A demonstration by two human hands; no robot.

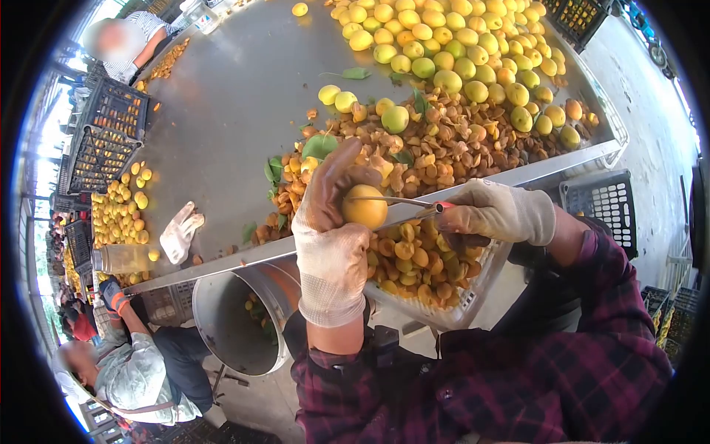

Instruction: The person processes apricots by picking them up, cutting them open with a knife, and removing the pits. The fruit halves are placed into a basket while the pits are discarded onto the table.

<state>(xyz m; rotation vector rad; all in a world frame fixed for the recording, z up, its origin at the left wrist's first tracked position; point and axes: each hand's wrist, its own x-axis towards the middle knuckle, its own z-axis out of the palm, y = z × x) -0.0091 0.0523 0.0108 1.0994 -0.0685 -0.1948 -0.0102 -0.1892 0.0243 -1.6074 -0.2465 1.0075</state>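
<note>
At the left, we see a heap of yellow fruits [118,214] on the metal table [222,111], then a white glove [180,232], which lies crumpled near the table's edge. Farther up stands a pale container [200,16]; if it bears any writing, this is too small for us to read. Below the edge, a metal bucket [237,318] leans with its wide mouth visible.

In the middle, the left hand [330,255], in a pale glove with brown stains, is closed around one single fruit [366,214]. This fruit is round, smooth and orange-yellow, and it is held above the near edge of the table. The thin blade of a knife [407,200] lies across its upper part; how deep it enters, we cannot tell. Below, a white crate [484,285] contains many halved fruits [418,270].

The right hand [506,213], also gloved, is clamped firmly on the red handle of the knife. Behind it we see brownish pieces [458,140], and farther, whole yellow and greenish fruits [473,55].
</note>
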